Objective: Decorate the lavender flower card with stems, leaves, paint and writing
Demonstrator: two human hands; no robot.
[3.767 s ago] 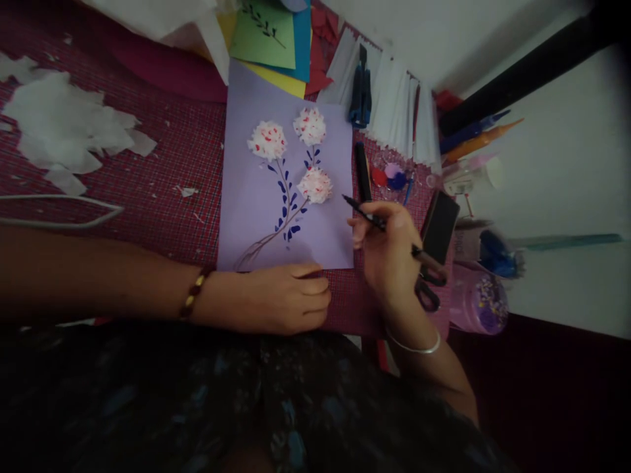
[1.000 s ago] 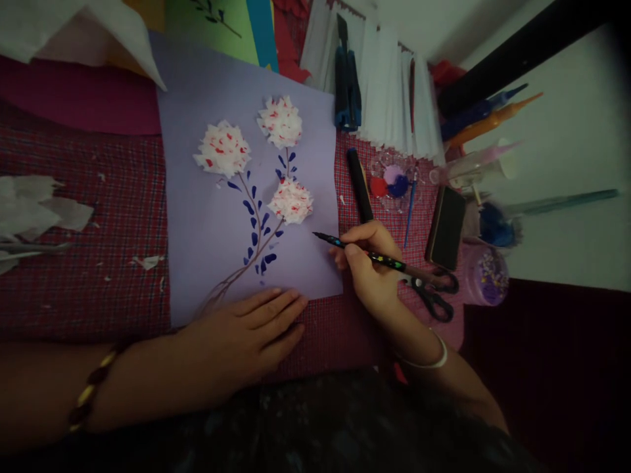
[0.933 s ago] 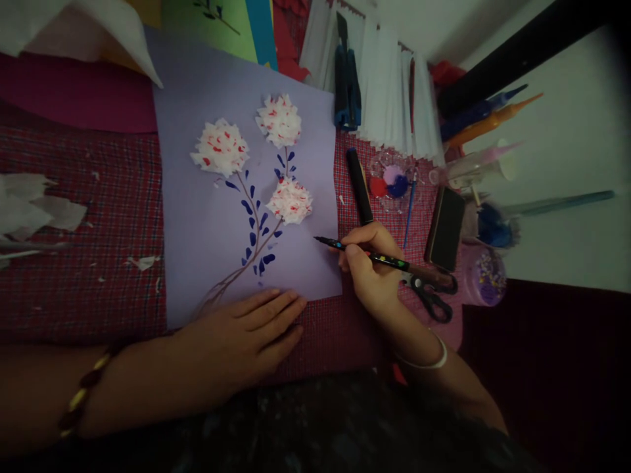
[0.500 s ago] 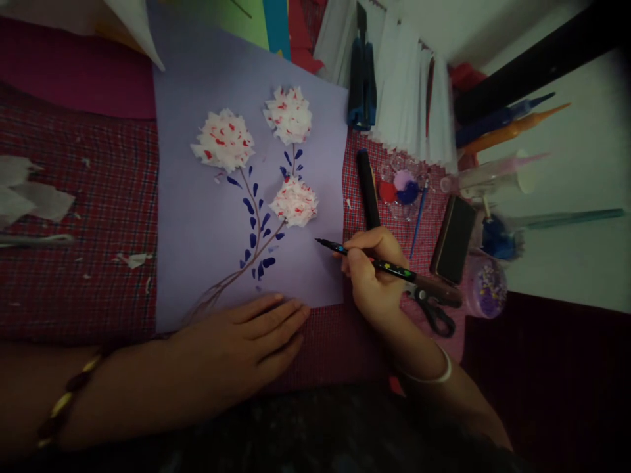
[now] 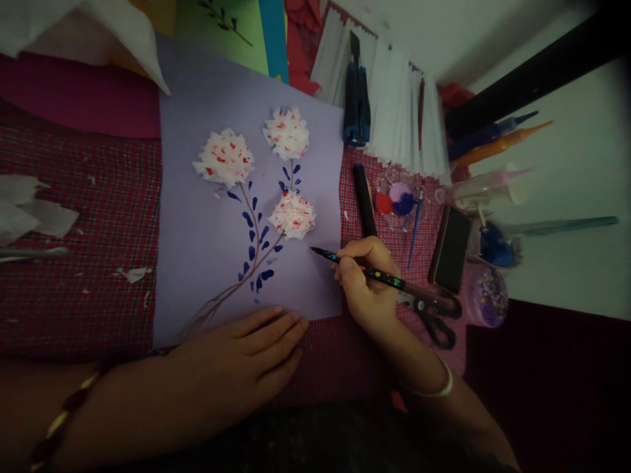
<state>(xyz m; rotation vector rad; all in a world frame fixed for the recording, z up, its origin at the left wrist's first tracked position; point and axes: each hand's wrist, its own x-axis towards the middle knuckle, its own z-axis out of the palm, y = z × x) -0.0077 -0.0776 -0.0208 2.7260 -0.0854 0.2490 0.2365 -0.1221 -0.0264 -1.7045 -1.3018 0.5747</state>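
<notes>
A lilac sheet of paper [image 5: 187, 230] lies before me with three white paper flowers speckled red: one at left [image 5: 224, 157], one at upper right [image 5: 286, 134] and one lower down [image 5: 292, 214]. Thin brown stems [image 5: 228, 289] and dark blue leaves join them. My left hand [image 5: 251, 358] rests flat on the lower edge of the sheet, fingers stretched out. Between the thumb and fingers of my right hand [image 5: 367, 279] is a black brush pen [image 5: 382, 278] with small coloured prints. Its dark tip points left, just below the lowest flower; whether it touches the paper I cannot tell.
Right of the sheet lie a capped black marker [image 5: 365, 200], a paint palette [image 5: 397, 202], a thin blue brush [image 5: 415, 230], scissors [image 5: 436, 326], a dark box [image 5: 450, 249] and a tub of beads [image 5: 488, 295]. A stapler [image 5: 356, 98] rests on pleated white paper [image 5: 394, 98]. Paper scraps [image 5: 39, 210] lie left on checked cloth.
The whole scene has shifted slightly down in view. My right hand keeps the brush pen, its tip close to the same spot on the paper. My left hand stays flat.
</notes>
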